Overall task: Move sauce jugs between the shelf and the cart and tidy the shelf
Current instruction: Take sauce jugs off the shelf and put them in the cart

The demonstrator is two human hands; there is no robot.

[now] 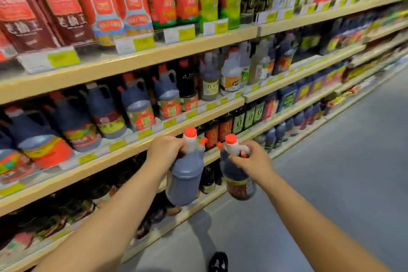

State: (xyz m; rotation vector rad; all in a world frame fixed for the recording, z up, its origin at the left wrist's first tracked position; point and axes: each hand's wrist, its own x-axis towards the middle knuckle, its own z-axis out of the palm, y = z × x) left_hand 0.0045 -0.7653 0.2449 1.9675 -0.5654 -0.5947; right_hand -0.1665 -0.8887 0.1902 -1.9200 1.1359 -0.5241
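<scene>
I carry two dark sauce jugs with orange caps in front of the shelving. My left hand point(165, 150) grips the handle of the left jug point(185, 181), which hangs upright with its plain back toward me. My right hand point(251, 160) grips the handle of the right jug point(237, 178), whose red and yellow label shows low on its body. Both jugs hang in the air beside the edge of the middle shelf point(123, 152). On that shelf stands a row of similar jugs point(136, 106). No cart is in view.
Tall bottles and red pouches point(57, 9) fill the top shelf. Lower shelves hold dark bottles point(225, 128) and packets. The shelving runs away to the upper right. Grey aisle floor point(331, 172) spreads to the right, and a black shoe point(218, 261) shows at the bottom.
</scene>
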